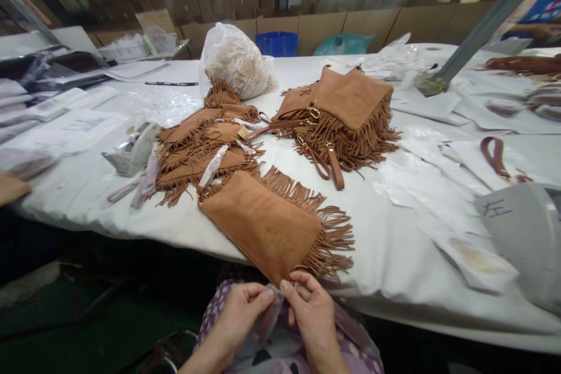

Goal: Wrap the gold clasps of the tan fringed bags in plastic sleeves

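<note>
A brown suede fringed pouch [263,222] lies at the table's front edge, its fringe to the right and one corner toward me. At that corner hangs a strap in a thin clear plastic wrap [268,322]. My left hand [243,312] is closed, thumb and forefinger pinching the wrap's upper end. Closed beside it, my right hand [313,310] pinches the same end, right at the pouch's corner. The fingertips hide the join between strap and pouch. More fringed pouches [197,152] with wrapped straps lie behind to the left.
A stack of fringed pouches [350,99] with bare straps and gold clasps stands behind. A tape dispenser [134,149] is at left, a grey machine-like object [521,239] at right. Further back are a stuffed plastic bag [236,58] and a metal post [477,29]. A loose strap [495,156] lies right.
</note>
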### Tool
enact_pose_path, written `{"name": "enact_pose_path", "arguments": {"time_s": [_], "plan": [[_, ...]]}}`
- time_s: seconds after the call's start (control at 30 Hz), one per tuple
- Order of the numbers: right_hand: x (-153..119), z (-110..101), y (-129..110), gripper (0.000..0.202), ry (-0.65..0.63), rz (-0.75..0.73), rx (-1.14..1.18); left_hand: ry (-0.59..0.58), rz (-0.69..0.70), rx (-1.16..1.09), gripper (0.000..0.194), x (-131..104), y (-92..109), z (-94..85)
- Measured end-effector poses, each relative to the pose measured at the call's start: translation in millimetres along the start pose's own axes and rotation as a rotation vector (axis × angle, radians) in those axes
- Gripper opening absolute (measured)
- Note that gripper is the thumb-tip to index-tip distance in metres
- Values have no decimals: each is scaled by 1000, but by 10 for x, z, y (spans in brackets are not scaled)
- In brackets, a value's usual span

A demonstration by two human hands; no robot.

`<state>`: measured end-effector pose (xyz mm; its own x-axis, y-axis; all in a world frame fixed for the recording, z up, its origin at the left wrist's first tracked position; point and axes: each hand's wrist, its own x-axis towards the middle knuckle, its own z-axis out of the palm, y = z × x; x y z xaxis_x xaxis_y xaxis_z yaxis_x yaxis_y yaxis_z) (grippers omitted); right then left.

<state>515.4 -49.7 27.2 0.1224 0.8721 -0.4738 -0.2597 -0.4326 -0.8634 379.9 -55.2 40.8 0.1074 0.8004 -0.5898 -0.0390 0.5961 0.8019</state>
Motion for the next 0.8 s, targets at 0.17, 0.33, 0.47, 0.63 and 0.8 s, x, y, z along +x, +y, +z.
{"name": "enact_pose_path", "arguments": {"time_s": [0.17, 0.33, 0.47, 0.63, 0.8], "plan": [[-18, 17, -13, 54, 17, -9, 10, 87, -46, -213, 47, 122, -45, 132], [-24, 19, -2, 51, 31, -27, -8, 189, 64, -134, 38, 152, -61, 103], [-14, 31, -3, 50, 24, -29, -22, 82, 39, 5, 43, 135, 14, 39], [-35, -21, -22, 47, -1, -55, -39, -5, 23, -2, 45, 171, 78, 34], [-193, -209, 9, 45, 83, -29, -93, -28, -2, -63, 46, 188, 77, 28]]}}
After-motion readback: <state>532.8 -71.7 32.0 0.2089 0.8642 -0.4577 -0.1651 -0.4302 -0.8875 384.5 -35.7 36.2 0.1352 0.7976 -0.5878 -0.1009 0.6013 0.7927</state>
